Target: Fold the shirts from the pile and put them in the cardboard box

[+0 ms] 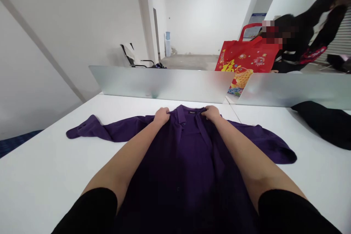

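A dark purple button-up shirt point(192, 146) lies spread on the white table point(49, 175), its collar at the far end and its front hanging open. Both sleeves stretch out to the sides, the left one bent at the cuff. My left hand point(162, 116) is closed on the shirt's shoulder just left of the collar. On the other side, my right hand point(212, 113) pinches the cloth beside the collar. A small dark label shows inside the neck. The shirt's lower part is dark and runs out of view toward me.
A frosted divider point(164, 84) runs along the table's far edge. Beyond it are a red gift bag point(246, 56) and a person point(298, 36) in black. A black cloth item point(326, 124) lies at the right. A chair point(137, 56) stands behind the divider.
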Demonstrator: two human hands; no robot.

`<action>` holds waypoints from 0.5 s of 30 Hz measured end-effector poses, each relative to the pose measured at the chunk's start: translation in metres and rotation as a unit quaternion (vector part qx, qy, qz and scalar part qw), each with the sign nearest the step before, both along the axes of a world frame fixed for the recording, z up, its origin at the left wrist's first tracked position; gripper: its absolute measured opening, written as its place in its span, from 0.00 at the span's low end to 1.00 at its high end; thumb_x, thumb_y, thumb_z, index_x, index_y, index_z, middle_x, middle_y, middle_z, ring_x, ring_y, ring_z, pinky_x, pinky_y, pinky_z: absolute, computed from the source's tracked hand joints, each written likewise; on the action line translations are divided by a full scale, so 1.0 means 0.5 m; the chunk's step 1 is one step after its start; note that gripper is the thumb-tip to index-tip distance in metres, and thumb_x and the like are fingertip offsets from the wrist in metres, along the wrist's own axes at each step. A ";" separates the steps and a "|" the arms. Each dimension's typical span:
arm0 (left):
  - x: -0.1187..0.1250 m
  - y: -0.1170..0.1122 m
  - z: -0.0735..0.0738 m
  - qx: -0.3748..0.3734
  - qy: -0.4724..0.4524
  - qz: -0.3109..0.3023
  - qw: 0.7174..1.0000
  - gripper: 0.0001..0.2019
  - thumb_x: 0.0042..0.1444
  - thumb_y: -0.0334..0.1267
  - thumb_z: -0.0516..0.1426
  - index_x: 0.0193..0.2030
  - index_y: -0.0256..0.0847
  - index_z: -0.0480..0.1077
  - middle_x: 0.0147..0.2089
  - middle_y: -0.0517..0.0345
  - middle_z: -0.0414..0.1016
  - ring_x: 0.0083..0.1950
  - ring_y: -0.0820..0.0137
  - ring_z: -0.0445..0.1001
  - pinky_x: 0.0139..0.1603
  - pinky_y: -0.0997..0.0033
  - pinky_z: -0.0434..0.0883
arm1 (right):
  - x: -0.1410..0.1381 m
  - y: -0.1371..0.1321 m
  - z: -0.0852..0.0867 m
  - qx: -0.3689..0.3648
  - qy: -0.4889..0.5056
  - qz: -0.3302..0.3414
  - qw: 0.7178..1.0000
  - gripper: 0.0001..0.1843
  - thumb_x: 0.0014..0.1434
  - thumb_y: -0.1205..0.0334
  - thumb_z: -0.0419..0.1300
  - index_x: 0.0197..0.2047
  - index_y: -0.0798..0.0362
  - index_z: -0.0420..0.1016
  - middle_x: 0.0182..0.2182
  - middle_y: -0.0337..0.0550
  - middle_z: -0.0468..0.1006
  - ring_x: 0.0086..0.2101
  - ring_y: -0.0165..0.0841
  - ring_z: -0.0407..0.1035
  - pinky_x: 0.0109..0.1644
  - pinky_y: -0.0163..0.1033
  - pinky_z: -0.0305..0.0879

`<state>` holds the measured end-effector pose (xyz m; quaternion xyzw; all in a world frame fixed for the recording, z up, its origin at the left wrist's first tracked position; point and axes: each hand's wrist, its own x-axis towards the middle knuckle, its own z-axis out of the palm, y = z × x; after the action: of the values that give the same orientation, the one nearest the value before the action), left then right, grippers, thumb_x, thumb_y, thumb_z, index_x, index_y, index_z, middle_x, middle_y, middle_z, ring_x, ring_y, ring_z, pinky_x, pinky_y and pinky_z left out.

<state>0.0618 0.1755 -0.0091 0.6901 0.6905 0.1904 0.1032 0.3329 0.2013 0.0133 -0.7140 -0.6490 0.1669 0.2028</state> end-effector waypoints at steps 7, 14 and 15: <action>0.019 0.029 0.007 0.061 -0.023 0.054 0.996 0.14 0.60 0.34 0.52 0.53 0.36 0.65 0.57 0.39 0.67 0.55 0.57 0.73 0.55 0.59 0.68 | -0.033 0.036 -0.023 0.099 0.043 -0.044 0.993 0.19 0.57 0.65 0.57 0.53 0.57 0.72 0.33 0.44 0.81 0.30 0.32 0.75 0.38 0.34 0.69; 0.027 -0.058 -0.025 0.097 -0.005 -0.050 0.994 0.11 0.61 0.31 0.52 0.49 0.39 0.69 0.59 0.45 0.65 0.60 0.61 0.68 0.61 0.64 0.65 | 0.000 -0.056 -0.047 0.144 -0.009 0.000 0.990 0.20 0.58 0.64 0.53 0.52 0.57 0.72 0.45 0.50 0.78 0.42 0.35 0.73 0.50 0.39 0.65; 0.035 -0.076 -0.022 0.105 -0.001 -0.067 0.992 0.10 0.63 0.32 0.50 0.47 0.40 0.69 0.56 0.47 0.67 0.58 0.62 0.69 0.61 0.63 0.65 | -0.002 -0.076 -0.041 0.146 -0.030 0.023 0.988 0.17 0.59 0.63 0.52 0.49 0.56 0.74 0.45 0.49 0.78 0.43 0.35 0.72 0.51 0.38 0.64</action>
<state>0.0794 0.1373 -0.0199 0.7415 0.6192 0.2547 0.0435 0.3320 0.1634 -0.0070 -0.6664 -0.6883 0.0529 0.2817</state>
